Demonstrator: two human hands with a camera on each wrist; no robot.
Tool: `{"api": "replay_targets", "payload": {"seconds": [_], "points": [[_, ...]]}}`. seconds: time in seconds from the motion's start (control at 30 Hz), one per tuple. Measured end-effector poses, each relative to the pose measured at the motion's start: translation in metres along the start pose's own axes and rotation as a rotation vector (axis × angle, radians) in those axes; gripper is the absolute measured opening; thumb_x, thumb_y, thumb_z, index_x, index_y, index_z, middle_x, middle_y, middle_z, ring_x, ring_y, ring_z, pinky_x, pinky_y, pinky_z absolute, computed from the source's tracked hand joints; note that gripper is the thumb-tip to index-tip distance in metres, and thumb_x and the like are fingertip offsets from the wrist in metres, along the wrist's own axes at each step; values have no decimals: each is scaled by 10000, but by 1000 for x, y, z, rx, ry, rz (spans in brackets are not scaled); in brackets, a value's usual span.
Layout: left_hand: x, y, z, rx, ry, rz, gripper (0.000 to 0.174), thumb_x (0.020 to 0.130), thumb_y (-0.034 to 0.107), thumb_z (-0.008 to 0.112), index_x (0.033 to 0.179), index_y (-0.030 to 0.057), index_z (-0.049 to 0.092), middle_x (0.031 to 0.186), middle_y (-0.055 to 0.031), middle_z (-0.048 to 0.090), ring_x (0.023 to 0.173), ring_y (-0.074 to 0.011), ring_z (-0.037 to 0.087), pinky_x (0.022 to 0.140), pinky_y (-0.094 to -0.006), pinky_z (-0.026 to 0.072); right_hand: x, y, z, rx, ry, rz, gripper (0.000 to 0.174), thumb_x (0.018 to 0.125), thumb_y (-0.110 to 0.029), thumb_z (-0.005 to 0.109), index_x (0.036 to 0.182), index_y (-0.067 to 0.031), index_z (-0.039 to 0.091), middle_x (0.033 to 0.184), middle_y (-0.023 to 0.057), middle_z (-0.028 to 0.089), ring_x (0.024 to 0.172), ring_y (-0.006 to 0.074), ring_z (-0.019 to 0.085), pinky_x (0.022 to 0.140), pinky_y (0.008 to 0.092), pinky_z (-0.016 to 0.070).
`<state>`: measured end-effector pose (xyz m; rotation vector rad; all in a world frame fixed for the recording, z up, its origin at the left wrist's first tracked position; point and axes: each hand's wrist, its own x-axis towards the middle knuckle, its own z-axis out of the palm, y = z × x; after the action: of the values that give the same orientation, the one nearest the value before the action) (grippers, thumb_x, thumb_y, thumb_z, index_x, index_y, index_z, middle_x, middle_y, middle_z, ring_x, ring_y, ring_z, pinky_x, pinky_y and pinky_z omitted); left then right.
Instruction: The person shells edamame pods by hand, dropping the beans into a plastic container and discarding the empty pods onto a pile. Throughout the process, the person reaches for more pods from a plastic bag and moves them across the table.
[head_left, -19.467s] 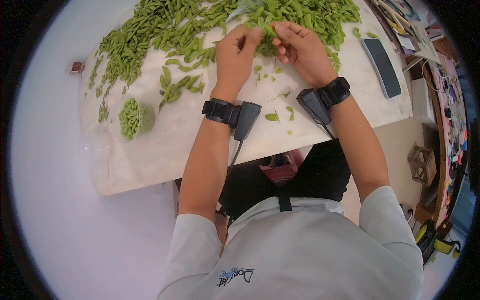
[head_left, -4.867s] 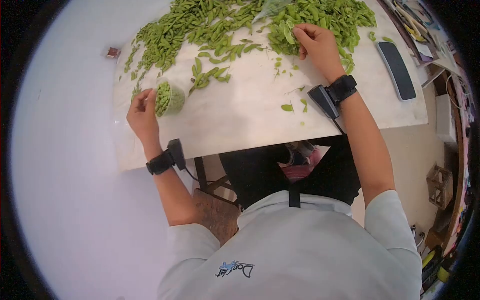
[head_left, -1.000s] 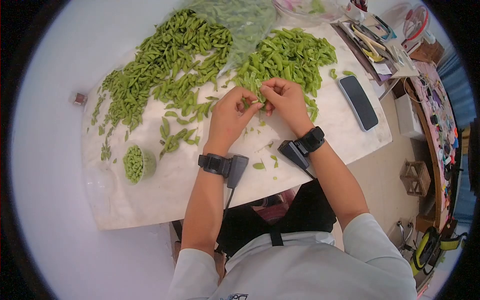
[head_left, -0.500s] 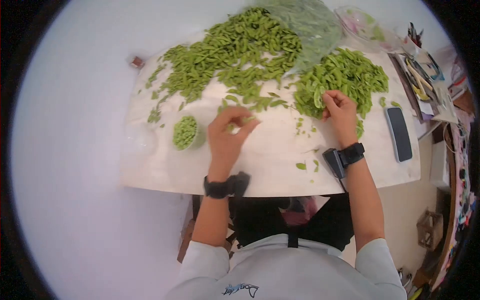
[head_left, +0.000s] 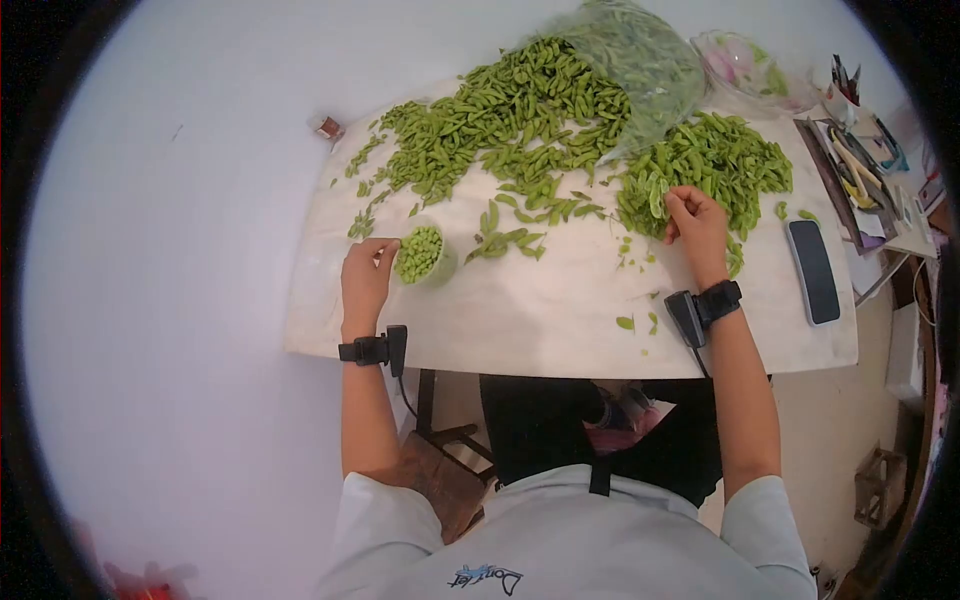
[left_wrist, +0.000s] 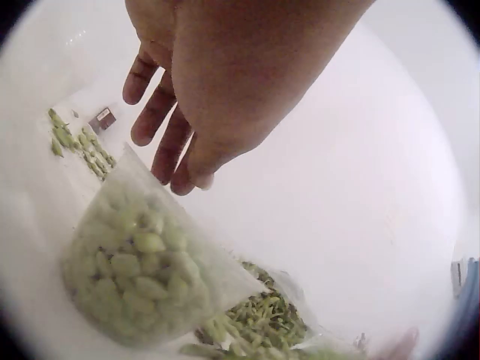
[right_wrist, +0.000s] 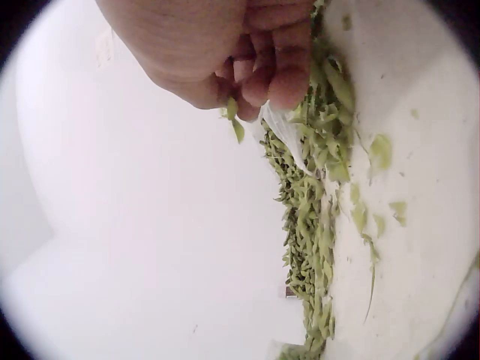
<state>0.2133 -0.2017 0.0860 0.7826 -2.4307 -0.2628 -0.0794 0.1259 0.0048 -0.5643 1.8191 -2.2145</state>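
Observation:
A clear plastic cup (head_left: pixel 447 266) of shelled green soybeans (head_left: pixel 417 254) stands on the left of the table. My left hand (head_left: pixel 365 283) is at the cup's left rim. In the left wrist view its fingers (left_wrist: pixel 166 154) hang loosely above the cup, thumb tip close to the index finger, and no bean shows between them. My right hand (head_left: pixel 697 228) pinches a green edamame pod (head_left: pixel 657 198) between thumb and fingers, at the front of a heap of green pods (head_left: pixel 730 165). In the right wrist view, the end of the pod (right_wrist: pixel 236 127) pokes out below the thumb.
A large heap of edamame pods (head_left: pixel 480 115) spreads across the back left, with a clear plastic bag (head_left: pixel 650 70) behind it. A few pods (head_left: pixel 505 241) lie right of the cup. A phone (head_left: pixel 813 272) and tools (head_left: pixel 850 165) are at the right.
My left hand has moved left from mid-table to the cup's rim. A second ago both hands were together at a pod; my right hand still holds one by the heap. The head view has shifted.

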Motion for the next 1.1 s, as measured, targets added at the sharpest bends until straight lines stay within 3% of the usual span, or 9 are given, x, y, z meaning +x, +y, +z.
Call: {"api": "replay_targets", "payload": {"seconds": [0.07,0.17,0.3,0.4,0.57,0.77,0.87,0.97,1.1], "points": [[1,-3,-1,13,52,65,195,821,251,672,877,64,690,815,-95,652,741,-229,580,672,-327,455,3,5,0,-7,12,-1,198,885,-137,596,948,50,604,654,19,556,449,81,499,405,237,403],[10,27,-16,-63,29,-101,191,829,242,669,858,54,649,792,-96,640,731,-226,581,663,-322,440,0,2,2,-13,44,1,194,886,-144,593,943,40,609,649,21,557,446,82,499,405,236,404],[24,76,-15,-273,-1,56,206,833,155,673,765,11,543,723,-27,588,647,-97,479,611,-249,411,-1,-4,-1,-10,-52,73,200,889,-154,585,951,34,617,656,28,576,449,78,499,410,232,412],[34,112,-1,-359,-115,95,146,841,134,656,844,2,595,749,-15,605,678,-92,521,657,-243,434,-1,-5,-1,-4,-89,165,203,908,-156,549,958,29,615,670,31,589,471,67,508,418,225,416],[51,162,47,-685,-283,80,207,879,178,602,976,0,643,808,-50,641,765,-110,586,713,-247,456,-2,-15,1,113,111,69,183,921,-113,468,975,-2,602,684,33,595,490,58,502,424,219,411],[115,184,120,-422,-270,208,221,870,197,598,1013,41,662,900,-75,654,769,-143,599,712,-271,468,-1,-7,-1,174,-48,72,202,909,-118,378,817,-36,538,610,22,515,460,78,443,413,239,359],[141,192,149,-196,-289,304,205,862,222,584,1005,111,681,974,-112,665,769,-250,627,706,-372,486,-3,-5,-3,182,-87,54,219,900,-135,354,737,-49,472,577,15,460,449,88,414,408,251,332],[160,205,164,-63,-450,266,215,845,151,580,1029,122,688,934,-140,655,720,-240,614,725,-330,484,-3,-9,-5,160,-97,42,205,883,-131,358,720,-50,454,584,11,435,484,91,406,444,252,336],[181,211,200,-58,-524,221,308,829,140,553,1121,145,653,957,-149,662,719,-261,628,709,-381,489,1,-2,-6,126,-89,-96,162,857,-115,352,730,-60,437,573,-4,416,465,73,380,410,222,335]]}}
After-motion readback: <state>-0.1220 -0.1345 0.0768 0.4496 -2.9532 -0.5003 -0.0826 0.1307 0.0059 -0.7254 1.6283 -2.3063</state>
